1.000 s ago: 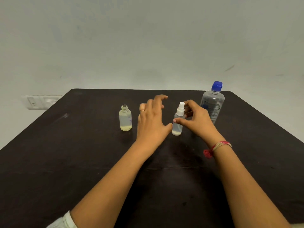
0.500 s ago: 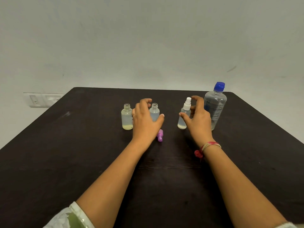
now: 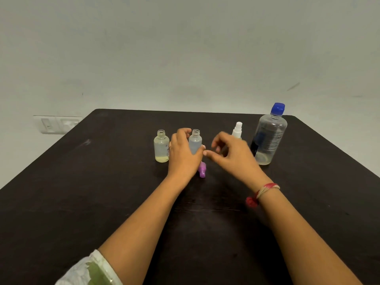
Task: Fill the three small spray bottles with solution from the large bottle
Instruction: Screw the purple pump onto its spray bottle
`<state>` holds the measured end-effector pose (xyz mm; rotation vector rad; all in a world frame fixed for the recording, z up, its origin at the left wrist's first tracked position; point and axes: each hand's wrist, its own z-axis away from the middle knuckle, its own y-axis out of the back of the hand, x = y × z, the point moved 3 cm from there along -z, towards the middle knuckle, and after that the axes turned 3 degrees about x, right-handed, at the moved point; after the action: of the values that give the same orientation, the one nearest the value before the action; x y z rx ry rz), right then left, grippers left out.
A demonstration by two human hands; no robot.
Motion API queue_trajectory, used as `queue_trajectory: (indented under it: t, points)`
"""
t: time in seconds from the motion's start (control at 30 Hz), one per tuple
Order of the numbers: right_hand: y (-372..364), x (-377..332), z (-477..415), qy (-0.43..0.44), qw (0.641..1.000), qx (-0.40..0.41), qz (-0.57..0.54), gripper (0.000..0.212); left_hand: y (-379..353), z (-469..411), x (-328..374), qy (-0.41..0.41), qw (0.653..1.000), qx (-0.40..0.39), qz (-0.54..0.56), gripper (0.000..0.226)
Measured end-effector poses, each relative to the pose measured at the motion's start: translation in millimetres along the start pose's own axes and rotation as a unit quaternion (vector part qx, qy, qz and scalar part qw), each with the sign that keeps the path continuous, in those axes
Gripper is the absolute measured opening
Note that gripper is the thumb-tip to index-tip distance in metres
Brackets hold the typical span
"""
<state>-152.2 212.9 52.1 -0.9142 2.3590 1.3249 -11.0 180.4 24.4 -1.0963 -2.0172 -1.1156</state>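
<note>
Three small bottles stand in a row on the dark table (image 3: pixel 102 192). The left one (image 3: pixel 161 146) is uncapped with a little yellowish liquid. My left hand (image 3: pixel 183 155) grips the middle uncapped bottle (image 3: pixel 195 141). A purple spray cap (image 3: pixel 202 170) lies on the table just below that hand. The third small bottle (image 3: pixel 237 131) wears a white spray cap and stands free behind my right hand (image 3: pixel 232 158), which hovers with loosely curled fingers and holds nothing. The large clear bottle (image 3: pixel 270 136) with a blue cap stands at the right, a little liquid in its base.
A white wall switch plate (image 3: pixel 55 124) sits beyond the table's far left corner. The table's far edge lies close behind the bottles. A red thread band circles my right wrist (image 3: pixel 265 190).
My right hand let go of the white-capped bottle after setting it beside the large bottle, then moved left toward the middle bottle. My left hand closed around the middle bottle.
</note>
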Motion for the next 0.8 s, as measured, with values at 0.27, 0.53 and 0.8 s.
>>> queue_trajectory:
  t: [0.27, 0.53, 0.8]
  points:
    - [-21, 9, 9, -0.06, 0.984, -0.168, 0.011, 0.041, 1, -2, -1, 0.011, 1.0, 0.01, 0.009, 0.048]
    - [-29, 3, 13, -0.055, 0.983, -0.143, 0.097, 0.042, 0, -2, -1, 0.016, 1.0, -0.007, 0.023, 0.037]
    - [-16, 5, 10, -0.077, 0.987, -0.073, 0.118, 0.024, -1, -1, -2, 0.024, 0.999, -0.022, 0.023, 0.034]
